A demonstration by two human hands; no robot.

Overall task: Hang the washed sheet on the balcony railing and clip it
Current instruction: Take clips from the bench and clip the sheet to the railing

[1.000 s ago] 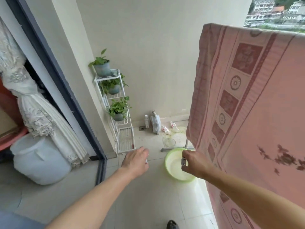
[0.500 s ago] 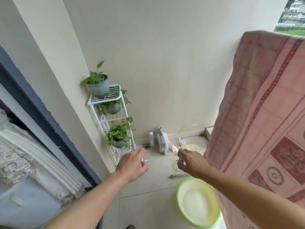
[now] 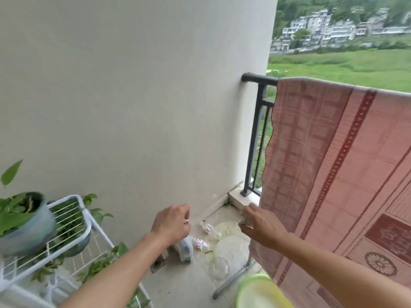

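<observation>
Pink patterned cotton sheet draped over dark metal balcony railing, hanging down inside face, scalloped left edge just short of railing's wall end. Hanging looks done; clipping step in hand, no clip seen on top rail yet.

Right hand near sheet's lower left edge, grip pinched narrow on small clear item, probably a clip; too blurred to confirm. Left hand apart from sheet, out over floor, fingers curled narrow around something thin and pale poking out at thumb side; cannot tell what.

Both hands low, well below top rail.

Next move, as judgement: raise right hand to top rail near sheet's left corner, open clip over fabric and bar together, release so it bites both. Corner first, since free edge most likely to slide or lift in wind.

Underfoot: green plastic basin, empty bottles on floor. White wire plant rack at left, clear of reach.
</observation>
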